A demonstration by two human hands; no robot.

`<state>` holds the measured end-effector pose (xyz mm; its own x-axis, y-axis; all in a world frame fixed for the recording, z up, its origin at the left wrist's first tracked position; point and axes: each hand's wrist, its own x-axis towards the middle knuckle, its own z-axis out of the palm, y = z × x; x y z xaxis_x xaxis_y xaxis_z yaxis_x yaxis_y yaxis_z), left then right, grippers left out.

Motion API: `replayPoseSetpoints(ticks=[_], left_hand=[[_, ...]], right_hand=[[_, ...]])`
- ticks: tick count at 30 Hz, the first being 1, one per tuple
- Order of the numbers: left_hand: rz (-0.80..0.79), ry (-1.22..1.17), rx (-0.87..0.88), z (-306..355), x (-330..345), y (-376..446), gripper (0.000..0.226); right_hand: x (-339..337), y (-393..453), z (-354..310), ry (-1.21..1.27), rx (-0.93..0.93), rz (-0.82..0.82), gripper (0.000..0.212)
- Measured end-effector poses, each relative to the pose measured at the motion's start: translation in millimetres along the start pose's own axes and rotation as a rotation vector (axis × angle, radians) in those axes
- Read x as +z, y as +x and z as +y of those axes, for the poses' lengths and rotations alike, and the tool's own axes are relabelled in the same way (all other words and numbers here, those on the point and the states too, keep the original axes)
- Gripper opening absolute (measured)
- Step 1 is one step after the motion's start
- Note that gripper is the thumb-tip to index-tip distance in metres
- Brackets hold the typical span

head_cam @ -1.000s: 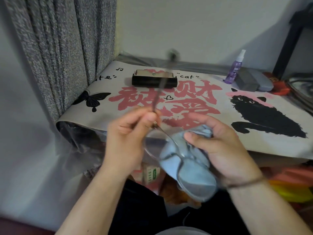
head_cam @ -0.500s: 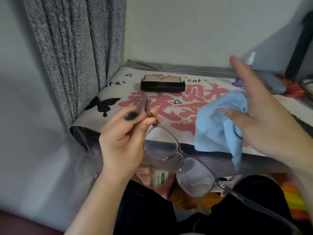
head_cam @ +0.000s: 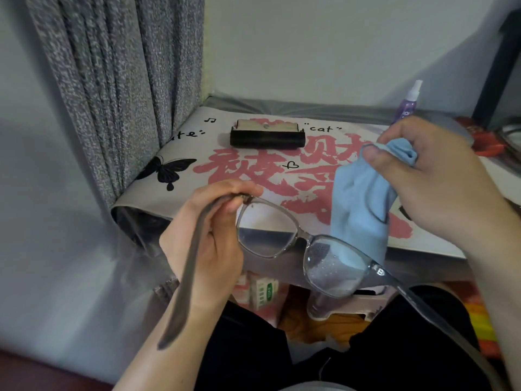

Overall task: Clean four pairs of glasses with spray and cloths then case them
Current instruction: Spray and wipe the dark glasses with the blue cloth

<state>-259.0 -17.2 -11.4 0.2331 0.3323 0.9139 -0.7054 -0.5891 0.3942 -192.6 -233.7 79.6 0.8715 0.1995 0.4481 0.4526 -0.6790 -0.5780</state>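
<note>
- Glasses (head_cam: 304, 244): a grey translucent frame with both temples unfolded, held in the air in front of the table's near edge and above the person's lap. The lens on the wearer's left looks clear; the other lens carries fine droplets or haze.
- Left hand (head_cam: 208, 238): its grip is closed on the glasses at the hinge corner, fingers curled over the top of the frame and the thumb beneath. The temple on that side runs down across the palm and wrist, blurred.
- Right hand (head_cam: 439, 187): its grip is closed on a light blue cloth (head_cam: 363, 201), pinched between thumb and fingers. The cloth hangs down in folds, its lower edge just behind the hazed lens; contact between them cannot be told.
- Table (head_cam: 158, 198): covered with a pale mat printed with red characters, a black butterfly and the word "cat".
- Black case (head_cam: 267, 136): lying at the far middle of the table, well apart from both hands.
- Spray bottle (head_cam: 407, 101): purple with a white nozzle, upright at the far right, partly hidden behind the right hand.
- Grey curtain (head_cam: 118, 88): hanging at the left, beside the table's corner.
</note>
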Motion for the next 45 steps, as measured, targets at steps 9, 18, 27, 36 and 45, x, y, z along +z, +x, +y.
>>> replayPoseSetpoints(ticks=[9,18,27,36,45], left_hand=[[0.016,0.033,0.001,0,1,1,0.015],[-0.070,0.147,-0.073,-15,-9,6,0.016],[-0.182,0.244,-0.033,-7,-12,17,0.008],[-0.244,0.169,-0.124,-9,-12,16,0.009],[-0.324,0.090,-0.053,2,-9,17,0.011]], right_hand=[[20,5,-6,0.794,0.343,-0.112,0.014],[17,-15,-18,1.048,0.290,-0.812,0.065],[33,-15,-45,0.011,0.049,-1.009,0.031],[46,-10,-51,-0.281,-0.121,-0.977,0.020],[49,-1,-11,0.638,0.220,-1.420,0.019]])
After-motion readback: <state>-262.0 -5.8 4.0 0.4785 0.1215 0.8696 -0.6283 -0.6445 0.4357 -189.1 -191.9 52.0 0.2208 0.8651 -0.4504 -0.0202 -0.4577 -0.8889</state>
